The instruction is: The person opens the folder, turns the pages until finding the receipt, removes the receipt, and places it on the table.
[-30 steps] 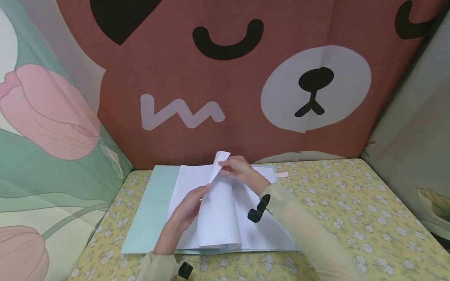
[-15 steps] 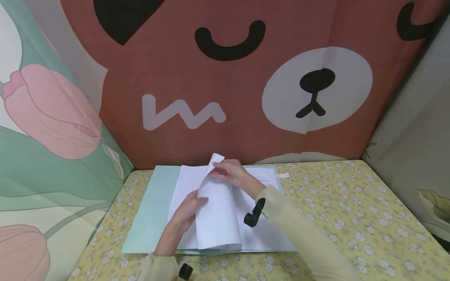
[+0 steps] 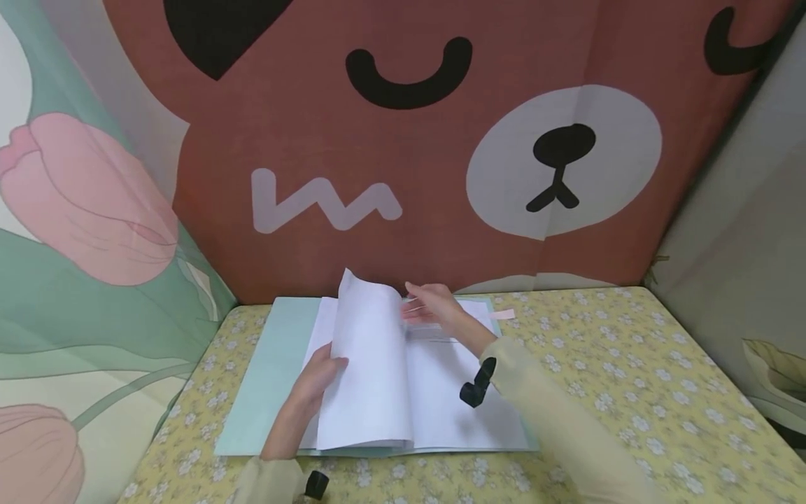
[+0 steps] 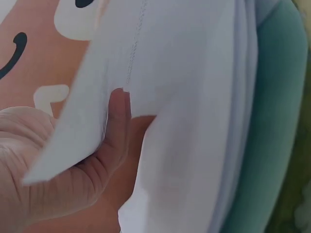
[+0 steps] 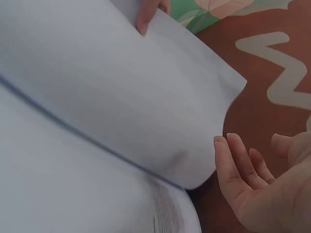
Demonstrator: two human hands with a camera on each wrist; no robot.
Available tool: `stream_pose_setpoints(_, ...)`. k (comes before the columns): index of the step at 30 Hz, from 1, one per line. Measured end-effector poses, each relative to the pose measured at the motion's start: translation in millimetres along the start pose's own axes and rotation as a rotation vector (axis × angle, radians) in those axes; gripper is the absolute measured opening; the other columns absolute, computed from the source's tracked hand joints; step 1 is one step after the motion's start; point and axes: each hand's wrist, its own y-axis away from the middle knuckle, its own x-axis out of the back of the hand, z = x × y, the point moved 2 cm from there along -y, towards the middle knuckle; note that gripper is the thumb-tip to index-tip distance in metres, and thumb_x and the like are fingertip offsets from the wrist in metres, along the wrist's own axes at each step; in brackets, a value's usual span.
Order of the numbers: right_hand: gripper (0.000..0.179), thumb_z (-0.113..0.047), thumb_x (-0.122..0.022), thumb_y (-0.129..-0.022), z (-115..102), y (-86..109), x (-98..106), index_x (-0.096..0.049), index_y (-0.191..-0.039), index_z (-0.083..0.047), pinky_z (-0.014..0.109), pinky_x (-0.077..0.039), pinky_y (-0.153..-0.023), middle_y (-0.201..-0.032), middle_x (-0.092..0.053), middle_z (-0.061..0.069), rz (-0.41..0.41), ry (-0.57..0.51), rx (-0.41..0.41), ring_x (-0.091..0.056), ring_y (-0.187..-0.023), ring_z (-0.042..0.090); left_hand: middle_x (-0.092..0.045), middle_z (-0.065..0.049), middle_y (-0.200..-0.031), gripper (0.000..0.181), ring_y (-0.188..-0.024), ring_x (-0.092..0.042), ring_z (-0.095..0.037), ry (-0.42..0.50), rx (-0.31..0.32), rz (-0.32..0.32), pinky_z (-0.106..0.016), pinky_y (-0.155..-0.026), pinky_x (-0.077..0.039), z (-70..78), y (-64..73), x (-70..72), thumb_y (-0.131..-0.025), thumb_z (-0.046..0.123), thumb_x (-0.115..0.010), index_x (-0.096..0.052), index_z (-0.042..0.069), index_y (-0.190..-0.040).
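Observation:
A light green folder (image 3: 252, 399) lies spread on the table with white paper sheets in it. My left hand (image 3: 315, 378) pinches the left edge of a lifted white page (image 3: 371, 364), thumb on the near face and fingers behind. The page curves upright over the left side of the folder. In the left wrist view the fingers (image 4: 116, 116) show against its back. My right hand (image 3: 434, 308) is off the page, fingers loosely bent beside its top edge. The right wrist view shows nothing in that hand (image 5: 262, 189). Some print shows on the sheet beneath (image 5: 167, 208).
A yellow floral cloth (image 3: 604, 392) covers the table. A pink tab (image 3: 502, 314) sticks out at the folder's right edge. Behind stands a brown bear-print curtain (image 3: 428, 196), with a tulip-print curtain (image 3: 107, 203) at the left. Both wrists wear black camera mounts (image 3: 478, 383).
The page has swung left and opened out from its rolled shape, my left hand moving left with it. My right hand has let go of its top corner and moved slightly right.

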Motion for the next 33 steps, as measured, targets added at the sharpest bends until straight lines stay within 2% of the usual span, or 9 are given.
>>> stream_pose_setpoints(3,0.050,-0.031,-0.061,-0.106,6,0.4,12,-0.056,-0.133,0.011,0.035,-0.062,-0.083,-0.106,-0.075,0.022,0.024,0.040,-0.026,-0.077,-0.090,0.027,-0.024,-0.031,-0.164,0.063,-0.153,-0.019,-0.049,-0.043,0.009,0.017,-0.062,-0.123,-0.014,-4.8,-2.6,4.9,-0.102,0.007,-0.046,-0.025,-0.010,-0.159)
stream_pose_setpoints(10,0.052,-0.033,-0.060,-0.107,23,0.6,38,-0.055,-0.133,0.012,0.038,-0.061,-0.088,-0.109,-0.074,0.024,0.043,0.071,-0.037,-0.076,-0.092,0.027,-0.018,-0.034,-0.165,0.065,-0.153,-0.011,-0.051,-0.163,-0.012,0.035,-0.062,-0.123,-0.011,-14.3,-6.7,13.5,-0.100,0.004,-0.043,-0.019,-0.013,-0.159)
stream_pose_setpoints(13,0.056,-0.034,-0.060,-0.107,28,0.1,49,-0.053,-0.136,0.013,0.037,-0.061,-0.086,-0.111,-0.074,0.023,0.058,0.093,-0.029,-0.076,-0.091,0.025,-0.020,-0.037,-0.162,0.065,-0.152,-0.015,-0.052,-0.260,-0.040,0.062,-0.061,-0.123,-0.015,-13.9,-7.2,15.7,-0.098,0.001,-0.042,-0.020,-0.017,-0.156)
stream_pose_setpoints(16,0.056,-0.032,-0.060,-0.107,33,-1.0,58,-0.052,-0.138,0.015,0.034,-0.063,-0.079,-0.103,-0.075,0.020,0.078,0.088,-0.014,-0.075,-0.083,0.020,-0.028,-0.039,-0.158,0.063,-0.148,-0.024,-0.054,-0.368,-0.064,0.102,-0.062,-0.121,-0.022,-12.5,-7.6,17.5,-0.095,-0.003,-0.042,-0.024,-0.018,-0.154)
stream_pose_setpoints(20,0.047,-0.024,-0.059,-0.107,39,-1.5,71,-0.053,-0.131,0.017,0.027,-0.061,-0.066,-0.089,-0.074,0.017,0.124,0.070,0.006,-0.071,-0.069,0.015,-0.036,-0.040,-0.153,0.060,-0.143,-0.033,-0.056,-0.467,-0.086,0.133,-0.063,-0.117,-0.030,-12.6,-9.8,16.7,-0.094,-0.008,-0.042,-0.028,-0.017,-0.152)
stream_pose_setpoints(22,0.040,-0.020,-0.060,-0.106,42,-1.2,79,-0.056,-0.124,0.016,0.025,-0.060,-0.062,-0.087,-0.074,0.017,0.158,0.096,0.018,-0.070,-0.067,0.014,-0.037,-0.040,-0.153,0.059,-0.142,-0.035,-0.055,-0.502,-0.093,0.143,-0.062,-0.116,-0.033,-14.2,-11.2,15.6,-0.096,-0.010,-0.041,-0.027,-0.017,-0.152)
stream_pose_setpoints(25,0.032,-0.014,-0.064,-0.104,48,0.1,91,-0.060,-0.118,0.014,0.026,-0.059,-0.063,-0.091,-0.073,0.019,0.221,0.188,0.047,-0.070,-0.070,0.016,-0.035,-0.040,-0.154,0.060,-0.142,-0.035,-0.055,-0.542,-0.098,0.163,-0.061,-0.114,-0.035,-16.6,-12.7,13.7,-0.096,-0.012,-0.041,-0.024,-0.017,-0.153)
stream_pose_setpoints(29,0.026,-0.010,-0.069,-0.099,53,2.4,105,-0.065,-0.114,0.011,0.033,-0.060,-0.070,-0.099,-0.071,0.022,0.297,0.445,0.127,-0.070,-0.082,0.025,-0.028,-0.039,-0.158,0.064,-0.146,-0.030,-0.053,-0.571,-0.080,0.191,-0.060,-0.116,-0.032,-19.1,-13.9,11.7,-0.096,-0.013,-0.041,-0.018,-0.016,-0.156)
stream_pose_setpoints(33,0.028,-0.005,-0.071,-0.096,55,4.5,114,-0.064,-0.117,0.013,0.046,-0.058,-0.085,-0.109,-0.069,0.027,0.312,0.677,0.237,-0.068,-0.100,0.038,-0.022,-0.038,-0.161,0.068,-0.150,-0.022,-0.052,-0.594,-0.057,0.209,-0.059,-0.120,-0.025,-19.9,-13.7,9.7,-0.097,-0.012,-0.043,-0.013,-0.015,-0.158)
